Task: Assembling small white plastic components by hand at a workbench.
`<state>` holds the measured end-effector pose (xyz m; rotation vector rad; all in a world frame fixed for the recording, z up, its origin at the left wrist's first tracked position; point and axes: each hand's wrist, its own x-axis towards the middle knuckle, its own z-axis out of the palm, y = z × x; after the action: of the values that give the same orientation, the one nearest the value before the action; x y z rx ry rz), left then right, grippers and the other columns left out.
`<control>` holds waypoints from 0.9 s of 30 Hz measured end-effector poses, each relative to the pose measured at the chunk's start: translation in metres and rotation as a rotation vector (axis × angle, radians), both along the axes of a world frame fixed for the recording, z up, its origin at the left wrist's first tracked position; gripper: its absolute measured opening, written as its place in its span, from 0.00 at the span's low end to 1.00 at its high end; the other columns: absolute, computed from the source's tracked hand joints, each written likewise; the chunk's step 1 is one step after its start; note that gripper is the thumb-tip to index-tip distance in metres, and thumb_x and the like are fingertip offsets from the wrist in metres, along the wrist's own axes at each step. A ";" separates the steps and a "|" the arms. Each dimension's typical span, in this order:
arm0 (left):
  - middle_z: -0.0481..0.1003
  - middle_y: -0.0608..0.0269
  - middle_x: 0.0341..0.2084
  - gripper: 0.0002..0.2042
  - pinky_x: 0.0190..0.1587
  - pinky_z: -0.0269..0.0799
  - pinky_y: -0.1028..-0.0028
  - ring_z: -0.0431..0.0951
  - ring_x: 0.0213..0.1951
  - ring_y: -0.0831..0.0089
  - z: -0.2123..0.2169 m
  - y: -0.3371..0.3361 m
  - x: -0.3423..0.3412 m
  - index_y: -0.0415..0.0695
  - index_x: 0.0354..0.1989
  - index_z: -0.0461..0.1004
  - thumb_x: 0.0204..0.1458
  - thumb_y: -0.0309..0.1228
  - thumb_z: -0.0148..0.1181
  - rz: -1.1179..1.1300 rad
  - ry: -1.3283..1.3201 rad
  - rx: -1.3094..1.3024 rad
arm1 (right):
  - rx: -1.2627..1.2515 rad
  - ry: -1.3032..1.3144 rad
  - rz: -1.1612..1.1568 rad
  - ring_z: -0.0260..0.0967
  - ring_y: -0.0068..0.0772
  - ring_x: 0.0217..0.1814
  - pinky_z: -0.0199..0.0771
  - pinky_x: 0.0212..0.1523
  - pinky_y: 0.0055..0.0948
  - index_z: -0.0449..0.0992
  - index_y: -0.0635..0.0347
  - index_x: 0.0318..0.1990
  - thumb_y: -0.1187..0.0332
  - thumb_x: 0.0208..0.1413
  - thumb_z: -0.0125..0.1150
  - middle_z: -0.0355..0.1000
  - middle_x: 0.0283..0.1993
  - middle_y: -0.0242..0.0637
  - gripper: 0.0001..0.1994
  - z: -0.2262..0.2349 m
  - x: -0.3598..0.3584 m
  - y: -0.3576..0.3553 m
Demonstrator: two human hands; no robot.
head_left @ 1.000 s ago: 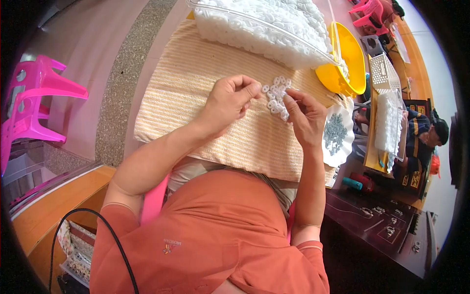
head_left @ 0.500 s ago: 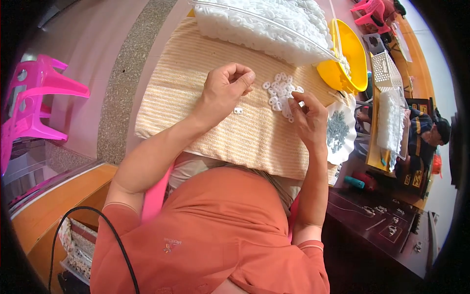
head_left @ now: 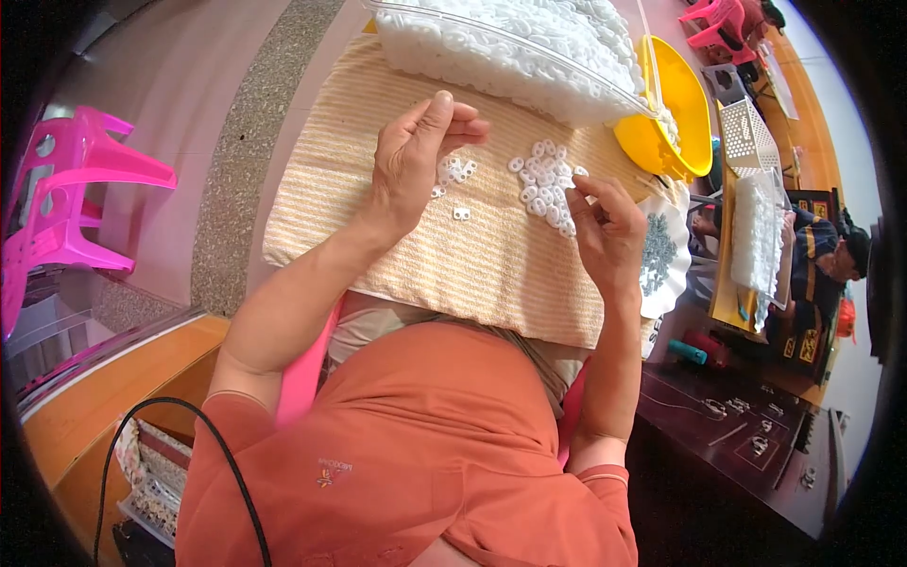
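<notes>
My left hand (head_left: 408,161) is raised over the striped yellow cloth, thumb up and fingers extended, the fingertips slightly blurred; nothing shows in it. Beside its fingers lies a small group of white two-holed pieces (head_left: 460,169), partly hidden by the hand. One single white piece with two holes (head_left: 461,214) rests nearer to me on the cloth. My right hand (head_left: 612,231) hovers at the right edge of a pile of white oval plastic rings (head_left: 540,178). Its thumb and forefinger come together in a pinch; anything between them is too small to make out.
A clear bin (head_left: 510,76) heaped with white pieces stands at the far edge of the cloth (head_left: 491,283), with a yellow basin (head_left: 685,104) to its right. Small dark grey parts (head_left: 657,250) lie on white material at right. Pink stool (head_left: 85,189) at left; another person (head_left: 822,250) sits far right.
My left hand has opened from a pinch and moved slightly left and away from me, uncovering the group of white pieces. My right hand has shifted a little to the right.
</notes>
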<state>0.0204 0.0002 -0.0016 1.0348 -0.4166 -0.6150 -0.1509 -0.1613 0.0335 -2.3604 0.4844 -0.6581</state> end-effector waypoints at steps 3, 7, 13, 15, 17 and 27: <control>0.77 0.49 0.39 0.23 0.53 0.71 0.68 0.78 0.44 0.65 -0.002 0.002 0.002 0.34 0.43 0.72 0.64 0.46 0.44 0.047 0.018 0.032 | -0.124 -0.096 0.033 0.68 0.24 0.24 0.68 0.25 0.22 0.78 0.65 0.37 0.77 0.51 0.64 0.75 0.32 0.38 0.06 0.021 0.008 -0.002; 0.77 0.50 0.39 0.23 0.53 0.71 0.69 0.78 0.44 0.66 -0.001 0.002 0.002 0.34 0.43 0.72 0.64 0.46 0.44 0.055 0.013 0.075 | -0.271 -0.163 0.018 0.70 0.26 0.26 0.70 0.27 0.22 0.78 0.63 0.36 0.77 0.51 0.64 0.75 0.33 0.38 0.05 0.051 0.027 -0.017; 0.78 0.55 0.38 0.22 0.51 0.71 0.71 0.77 0.43 0.70 -0.001 0.005 -0.003 0.35 0.42 0.74 0.64 0.45 0.44 0.050 -0.121 0.162 | -0.393 -0.031 0.161 0.74 0.37 0.30 0.72 0.33 0.30 0.79 0.61 0.37 0.72 0.52 0.62 0.76 0.34 0.42 0.06 0.089 0.086 -0.056; 0.77 0.56 0.33 0.24 0.47 0.71 0.72 0.76 0.39 0.71 0.000 0.004 -0.007 0.33 0.39 0.75 0.64 0.46 0.44 0.089 -0.114 0.122 | -0.410 0.076 0.209 0.74 0.32 0.31 0.72 0.35 0.28 0.79 0.62 0.39 0.71 0.53 0.61 0.77 0.34 0.41 0.08 0.093 0.105 -0.071; 0.77 0.57 0.34 0.24 0.47 0.71 0.72 0.76 0.40 0.72 0.000 0.003 -0.007 0.33 0.40 0.74 0.64 0.47 0.45 0.058 -0.111 0.142 | -0.438 0.332 0.240 0.76 0.30 0.35 0.74 0.39 0.29 0.79 0.64 0.43 0.71 0.53 0.61 0.78 0.36 0.44 0.11 0.092 0.127 -0.088; 0.76 0.61 0.31 0.23 0.44 0.70 0.75 0.74 0.37 0.76 0.011 0.006 -0.008 0.34 0.39 0.74 0.64 0.47 0.45 0.033 -0.103 0.167 | -0.494 0.506 0.408 0.74 0.44 0.51 0.71 0.52 0.32 0.76 0.61 0.50 0.71 0.48 0.63 0.75 0.50 0.44 0.19 0.073 0.193 -0.111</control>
<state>0.0128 0.0066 0.0092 1.2341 -0.4431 -0.5756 0.0425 -0.2723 0.1064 -2.9826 0.0256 0.0287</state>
